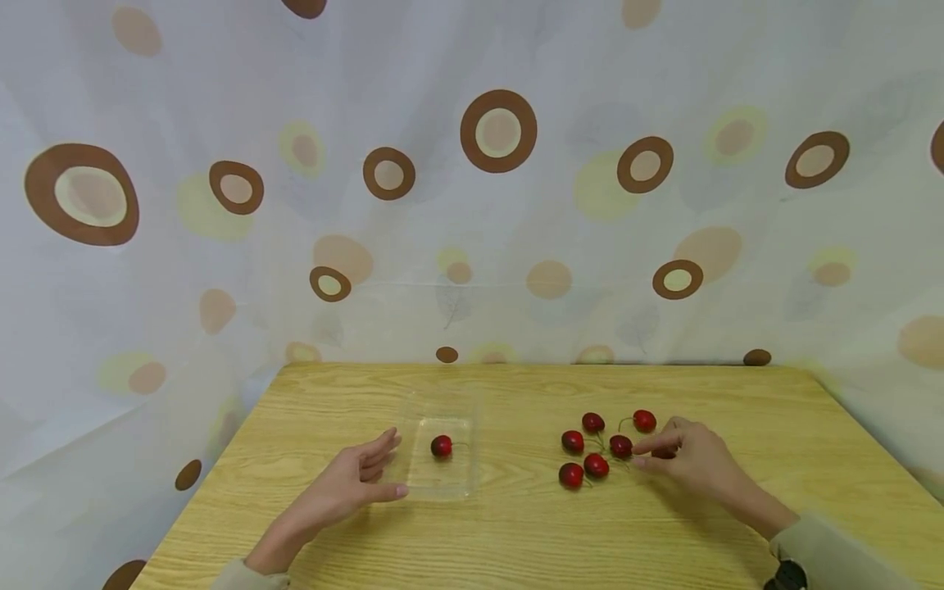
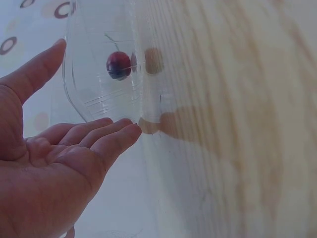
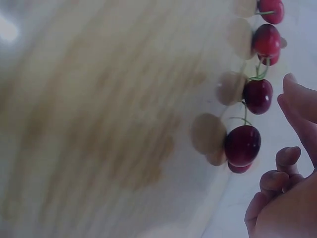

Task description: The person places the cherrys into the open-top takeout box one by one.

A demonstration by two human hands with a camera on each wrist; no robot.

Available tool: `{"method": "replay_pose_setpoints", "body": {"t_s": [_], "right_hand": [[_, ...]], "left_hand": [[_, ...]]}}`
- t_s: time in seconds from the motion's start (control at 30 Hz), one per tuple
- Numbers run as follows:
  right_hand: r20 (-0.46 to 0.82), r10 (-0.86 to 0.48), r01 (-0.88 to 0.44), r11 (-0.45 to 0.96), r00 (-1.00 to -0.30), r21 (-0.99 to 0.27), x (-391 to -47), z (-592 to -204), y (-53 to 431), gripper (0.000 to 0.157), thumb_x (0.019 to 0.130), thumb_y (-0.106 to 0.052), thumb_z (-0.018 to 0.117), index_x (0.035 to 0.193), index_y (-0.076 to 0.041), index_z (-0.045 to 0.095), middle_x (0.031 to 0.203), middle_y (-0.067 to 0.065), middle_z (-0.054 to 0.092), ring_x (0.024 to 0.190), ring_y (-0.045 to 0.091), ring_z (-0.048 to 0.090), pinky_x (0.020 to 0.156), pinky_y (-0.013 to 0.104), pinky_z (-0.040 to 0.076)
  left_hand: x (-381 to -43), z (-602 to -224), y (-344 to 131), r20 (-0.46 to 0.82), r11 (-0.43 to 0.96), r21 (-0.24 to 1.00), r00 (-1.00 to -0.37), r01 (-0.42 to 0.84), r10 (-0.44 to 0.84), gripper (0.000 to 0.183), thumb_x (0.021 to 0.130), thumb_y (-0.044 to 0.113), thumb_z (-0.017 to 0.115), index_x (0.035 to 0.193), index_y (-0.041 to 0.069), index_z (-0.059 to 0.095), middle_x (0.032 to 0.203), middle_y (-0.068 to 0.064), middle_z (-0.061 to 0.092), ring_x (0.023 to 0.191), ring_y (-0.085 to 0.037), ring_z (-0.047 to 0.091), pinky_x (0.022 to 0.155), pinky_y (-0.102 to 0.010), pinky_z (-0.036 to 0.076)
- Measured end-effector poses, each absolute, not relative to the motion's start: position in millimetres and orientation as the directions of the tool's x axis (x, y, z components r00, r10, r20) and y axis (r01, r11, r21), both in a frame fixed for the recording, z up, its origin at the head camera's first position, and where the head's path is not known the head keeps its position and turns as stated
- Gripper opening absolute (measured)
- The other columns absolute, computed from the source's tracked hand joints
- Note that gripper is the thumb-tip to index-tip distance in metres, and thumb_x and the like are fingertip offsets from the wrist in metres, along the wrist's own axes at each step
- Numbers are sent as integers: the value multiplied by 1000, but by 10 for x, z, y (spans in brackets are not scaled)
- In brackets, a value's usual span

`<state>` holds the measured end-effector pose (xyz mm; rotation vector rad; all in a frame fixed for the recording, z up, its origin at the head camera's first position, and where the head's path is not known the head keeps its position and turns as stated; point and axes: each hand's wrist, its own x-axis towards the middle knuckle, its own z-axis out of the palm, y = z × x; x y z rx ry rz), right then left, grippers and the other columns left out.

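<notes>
A clear plastic box (image 1: 463, 483) lies on the table with one red cherry (image 1: 442, 447) inside. Beside the box's left side is my left hand (image 1: 342, 487), fingers extended and thumb spread, holding nothing; whether it touches the wall I cannot tell. Several dark red cherries (image 1: 572, 442) with green stems are grouped to the right. My right hand (image 1: 693, 459) reaches in at the group's right side, thumb and index finger pointing at a dark cherry (image 3: 258, 96). In the right wrist view a gap separates the fingertips from it. Another cherry (image 1: 666, 452) is partly hidden by that hand.
The wooden table (image 1: 516, 541) reaches back to a pale curtain (image 1: 560, 229) printed with brown and beige circles, which also hangs at both sides. Bare wood separates the box from the cherry group.
</notes>
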<state>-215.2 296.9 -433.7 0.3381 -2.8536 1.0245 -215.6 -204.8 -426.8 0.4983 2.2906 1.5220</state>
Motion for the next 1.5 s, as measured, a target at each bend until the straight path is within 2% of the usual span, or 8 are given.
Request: {"method": "replay_pose_setpoints", "body": {"t_s": [0.1, 0.23, 0.6, 1.03, 1.33, 1.5], "right_hand": [[189, -169, -248, 785, -967, -568, -2123, -4389, 2965, 18, 86, -25, 90, 100, -13, 87, 79, -3, 51, 65, 11, 43, 62, 33, 35], [221, -165, -260, 808, -961, -529, -2122, -4428, 2943, 16, 85, -26, 91, 97, -16, 87, 80, -2, 50, 66, 11, 43, 67, 39, 28], [235, -151, -252, 832, -960, -494, -2165, -4499, 2904, 12, 81, -27, 93, 91, -22, 87, 81, -3, 52, 71, 15, 45, 72, 45, 21], [256, -168, -276, 834, -952, -478, -2182, -4528, 2895, 10, 78, -28, 95, 82, -29, 86, 80, -5, 53, 76, 17, 46, 74, 48, 21], [246, -180, -280, 833, -953, -477, -2171, -4513, 2854, 12, 78, -25, 95, 78, -30, 85, 79, -8, 55, 73, 9, 46, 74, 46, 23], [242, -189, -285, 836, -952, -468, -2172, -4504, 2842, 11, 78, -25, 95, 78, -29, 85, 79, -9, 54, 73, 9, 45, 72, 45, 23]], "left_hand": [[-2154, -4274, -2053, -91, 363, 927, -879, 97, 467, 92, 100, 20, 77, 166, -4, 17, 167, -27, 26, 150, -50, 30, 118, -57, 36], [-2158, -4280, -2057, -89, 365, 926, -882, 99, 463, 91, 100, 20, 77, 166, -4, 18, 167, -27, 27, 150, -49, 31, 118, -57, 36], [-2162, -4284, -2057, -87, 371, 923, -882, 103, 463, 91, 100, 20, 77, 166, -3, 19, 167, -26, 28, 150, -49, 31, 118, -57, 36], [-2163, -4268, -2054, -93, 356, 930, -876, 94, 474, 91, 101, 20, 76, 166, -3, 17, 168, -27, 25, 151, -49, 28, 119, -59, 34], [-2159, -4293, -2053, -90, 366, 925, -881, 98, 464, 91, 100, 21, 77, 166, -4, 18, 167, -26, 27, 150, -49, 30, 118, -59, 35], [-2162, -4282, -2052, -84, 366, 925, -881, 105, 465, 91, 100, 21, 77, 166, -4, 19, 167, -27, 27, 150, -49, 30, 118, -58, 35]]}}
